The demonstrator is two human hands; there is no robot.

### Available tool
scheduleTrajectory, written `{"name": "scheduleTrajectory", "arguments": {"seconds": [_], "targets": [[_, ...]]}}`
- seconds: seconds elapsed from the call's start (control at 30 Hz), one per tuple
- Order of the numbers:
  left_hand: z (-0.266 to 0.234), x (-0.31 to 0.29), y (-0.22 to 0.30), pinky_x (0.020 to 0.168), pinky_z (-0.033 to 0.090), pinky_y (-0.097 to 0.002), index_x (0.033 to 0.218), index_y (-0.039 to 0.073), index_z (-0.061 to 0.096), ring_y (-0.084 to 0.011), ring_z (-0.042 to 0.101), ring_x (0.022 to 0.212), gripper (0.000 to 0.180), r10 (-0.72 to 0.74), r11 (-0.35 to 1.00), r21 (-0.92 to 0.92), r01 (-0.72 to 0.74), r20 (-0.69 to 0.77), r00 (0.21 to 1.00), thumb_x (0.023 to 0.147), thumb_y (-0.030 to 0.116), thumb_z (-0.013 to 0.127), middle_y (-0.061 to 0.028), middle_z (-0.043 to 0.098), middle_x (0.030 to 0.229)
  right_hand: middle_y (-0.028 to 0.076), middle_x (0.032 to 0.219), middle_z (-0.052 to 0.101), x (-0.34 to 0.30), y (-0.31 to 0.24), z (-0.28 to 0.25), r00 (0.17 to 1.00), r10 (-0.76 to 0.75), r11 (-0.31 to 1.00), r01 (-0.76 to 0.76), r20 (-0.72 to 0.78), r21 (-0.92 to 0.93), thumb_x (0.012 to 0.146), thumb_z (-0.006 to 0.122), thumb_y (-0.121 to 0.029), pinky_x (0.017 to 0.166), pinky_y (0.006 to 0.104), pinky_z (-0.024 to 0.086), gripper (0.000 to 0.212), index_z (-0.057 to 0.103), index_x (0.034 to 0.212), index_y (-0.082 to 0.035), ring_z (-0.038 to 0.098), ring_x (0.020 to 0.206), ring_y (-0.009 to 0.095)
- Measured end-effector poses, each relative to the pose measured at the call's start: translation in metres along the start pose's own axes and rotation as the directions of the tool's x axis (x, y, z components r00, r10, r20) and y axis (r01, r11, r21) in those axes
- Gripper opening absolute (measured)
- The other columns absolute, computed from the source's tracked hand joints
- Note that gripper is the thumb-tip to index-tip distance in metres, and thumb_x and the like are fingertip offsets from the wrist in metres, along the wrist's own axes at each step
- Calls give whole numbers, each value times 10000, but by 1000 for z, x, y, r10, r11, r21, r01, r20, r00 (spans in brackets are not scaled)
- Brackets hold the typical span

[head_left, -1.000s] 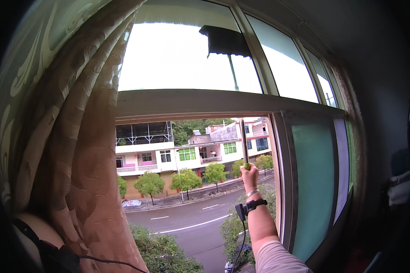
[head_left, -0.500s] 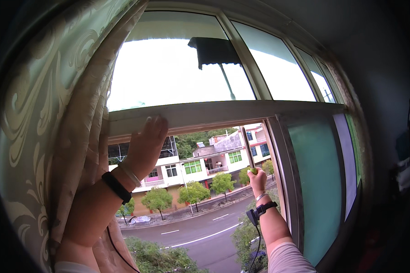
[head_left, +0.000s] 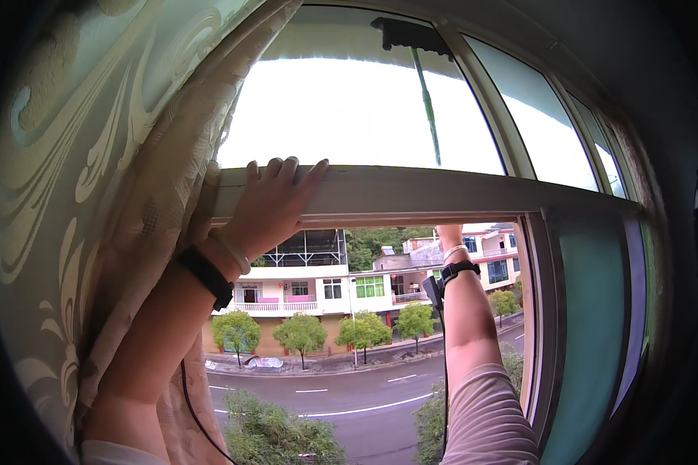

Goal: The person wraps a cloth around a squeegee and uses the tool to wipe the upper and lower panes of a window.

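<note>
My left hand (head_left: 275, 190) lies on the white window crossbar (head_left: 411, 190), its fingers stretched out over the bar's top edge. Through the open lower pane my right arm reaches outside. Only part of my right hand (head_left: 449, 234) shows under the crossbar; the bar hides its fingers. Above the bar, behind the upper glass (head_left: 349, 116), rises the green pole of a mop (head_left: 428, 108), in line with that hand. Its dark, fringed head is raised near the top of the pane, partly against the overhang outside.
A patterned curtain (head_left: 132, 194) hangs at the left, beside my left arm. On the right stands a green-tinted sliding pane (head_left: 589, 325). Outside and below are a road (head_left: 326, 403), trees (head_left: 301, 333) and buildings. Thin cables hang from both wrist straps.
My right hand has risen with the mop, from the opening to behind the crossbar. The mop head has gone higher. My left fingers now reach over the crossbar's top edge; the view has shifted.
</note>
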State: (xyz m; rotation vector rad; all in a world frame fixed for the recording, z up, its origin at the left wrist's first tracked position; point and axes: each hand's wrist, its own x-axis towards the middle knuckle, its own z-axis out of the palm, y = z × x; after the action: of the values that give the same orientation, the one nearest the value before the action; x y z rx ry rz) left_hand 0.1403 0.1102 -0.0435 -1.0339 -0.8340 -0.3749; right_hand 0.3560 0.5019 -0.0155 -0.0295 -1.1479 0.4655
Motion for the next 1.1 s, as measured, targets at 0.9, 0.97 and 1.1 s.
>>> {"name": "scheduleTrajectory", "arguments": {"seconds": [0.9, 0.97, 1.1], "targets": [[-1, 5, 7, 866, 374, -537, 1363, 180, 299, -297, 483, 1051, 886, -28, 999, 34, 26, 57, 998, 616, 203, 774, -150, 473, 1123, 102, 1209, 461, -11, -29, 88, 982, -182, 906, 188, -52, 378, 892, 519, -383, 972, 372, 355, 478, 419, 1234, -65, 441, 1113, 199], [-1, 5, 8, 852, 383, -531, 1363, 178, 301, -297, 488, 1039, 888, -19, 1000, 26, 17, 61, 998, 613, 198, 775, -149, 473, 1123, 103, 1201, 464, -24, -30, 106, 981, -193, 917, 192, -32, 351, 894, 517, -377, 971, 373, 356, 471, 418, 1233, -64, 442, 1110, 200], [4, 6, 9, 831, 386, -529, 1361, 165, 307, -292, 493, 1019, 892, -9, 999, 46, 7, 34, 999, 608, 228, 780, -149, 478, 1118, 104, 1185, 471, -49, -37, 149, 966, -259, 934, 246, 16, 261, 899, 512, -363, 969, 375, 359, 458, 416, 1231, -62, 444, 1104, 201]]}}
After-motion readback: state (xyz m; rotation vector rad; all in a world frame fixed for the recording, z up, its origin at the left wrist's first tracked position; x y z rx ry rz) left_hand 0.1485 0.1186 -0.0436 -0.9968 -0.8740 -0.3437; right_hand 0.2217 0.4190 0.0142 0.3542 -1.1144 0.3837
